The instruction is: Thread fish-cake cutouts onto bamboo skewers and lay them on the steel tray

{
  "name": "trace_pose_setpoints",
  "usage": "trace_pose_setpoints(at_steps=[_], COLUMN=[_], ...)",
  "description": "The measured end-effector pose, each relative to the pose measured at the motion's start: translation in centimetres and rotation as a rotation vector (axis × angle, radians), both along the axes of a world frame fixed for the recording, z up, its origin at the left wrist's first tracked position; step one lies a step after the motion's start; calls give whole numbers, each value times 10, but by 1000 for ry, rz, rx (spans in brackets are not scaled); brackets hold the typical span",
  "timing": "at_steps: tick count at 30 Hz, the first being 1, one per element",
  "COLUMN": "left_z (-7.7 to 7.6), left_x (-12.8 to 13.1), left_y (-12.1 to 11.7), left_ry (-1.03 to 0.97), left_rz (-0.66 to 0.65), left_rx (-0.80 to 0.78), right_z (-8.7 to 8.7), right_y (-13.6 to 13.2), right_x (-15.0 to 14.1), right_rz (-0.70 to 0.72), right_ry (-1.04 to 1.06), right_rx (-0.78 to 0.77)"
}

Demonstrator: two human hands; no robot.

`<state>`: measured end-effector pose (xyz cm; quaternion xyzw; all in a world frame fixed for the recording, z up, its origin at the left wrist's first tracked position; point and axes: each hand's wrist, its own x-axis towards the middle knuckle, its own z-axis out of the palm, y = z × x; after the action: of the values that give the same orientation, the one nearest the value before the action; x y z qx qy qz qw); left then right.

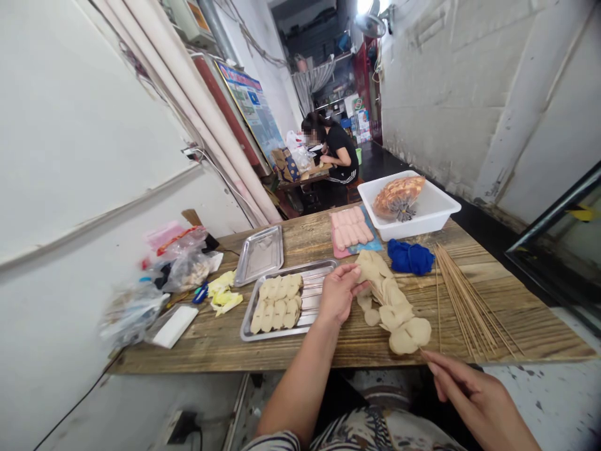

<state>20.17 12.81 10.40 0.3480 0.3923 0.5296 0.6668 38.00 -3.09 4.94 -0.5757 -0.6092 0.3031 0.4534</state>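
Observation:
My right hand (469, 388) pinches the bare end of a thin wooden skewer at the front edge of the table. Threaded on that skewer are flat, round beige slices (409, 335), folded into a row. At the far end of the row, my left hand (339, 293) closes thumb and fingers on a beige slice (370, 264). More loose slices lie underneath and are partly covered. To the left, a metal tray (272, 336) carries finished-looking skewers of similar beige slices (277, 304), their sticks pointing right. Loose wooden skewers (462, 300) are fanned out on the right.
Behind my hands lie a pack of pink sausages (350, 227), a blue cloth bundle (410, 257) and a white tub (413, 232) holding a bagged item. A second metal tray (260, 254), yellow gloves (223, 292) and plastic bags (188, 257) are left. Another person (339, 150) sits farther back.

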Motion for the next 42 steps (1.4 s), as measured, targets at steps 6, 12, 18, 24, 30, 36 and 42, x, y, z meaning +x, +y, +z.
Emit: trace_pose_setpoints(at_steps=[6,12,18,24,30,36,42], left_z=[3,4,2,1,1,0,-1], left_x=[6,9,9,16,19,22,25], left_y=[-4,-5,-4,-7,-6,-4,-2], left_ry=[48,42,54,33,40,71,72], left_rz=[37,24,9,-3,34,47,79], left_rx=[44,34,34,48,14,4,-19], right_z=[-2,-5,-1,-7,-14,-14,-16], right_y=[0,1,3,5,4,2,0], right_x=[1,0,-2,-2,-2,-1,1], right_rz=[-6,-26,-35,-32,-22,47,99], right_ry=[3,16,34,37,15,-65,-130], right_rx=[-8,16,25,29,40,102,189])
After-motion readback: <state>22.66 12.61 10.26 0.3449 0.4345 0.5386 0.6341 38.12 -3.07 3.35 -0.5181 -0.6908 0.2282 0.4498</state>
